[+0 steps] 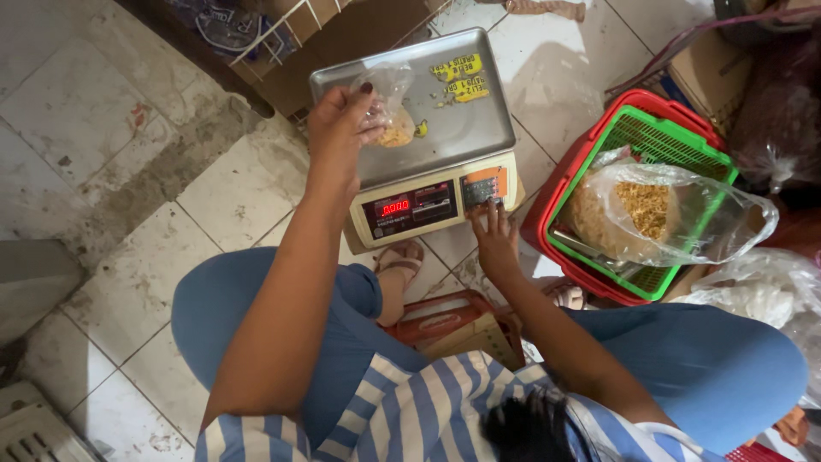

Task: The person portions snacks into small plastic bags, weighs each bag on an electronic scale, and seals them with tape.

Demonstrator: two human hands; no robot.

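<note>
Hands, head view: left hand (338, 128) is pinching the neck of a small clear bag (389, 107), fingers closed on the plastic; right hand (494, 229) is lying open, fingers spread, fingertips touching the keypad (481, 190).
Bag: it is resting on the steel pan (462, 128) of the scale (428, 162), holding a small heap of yellowish crumbly stuff; the pinch is keeping its mouth up so the contents are staying in while the load sits on the pan.
Scale: it is standing on the tiled floor (103, 154) just ahead of the person's knees, display (410, 208) glowing red and facing the person, so it is readable from the seat.
Stock: a large clear bag (658, 214) of the same yellowish material is lying open in a green basket (684, 141) nested inside a red basket (569, 184), just right of the scale and within the right hand's reach.
Posture: the person is sitting low, knees apart, a sandalled foot (400, 261) tucked under the scale's front edge.
Pan residue: yellow scraps are lying on the pan's far side, apart from the bag.
</note>
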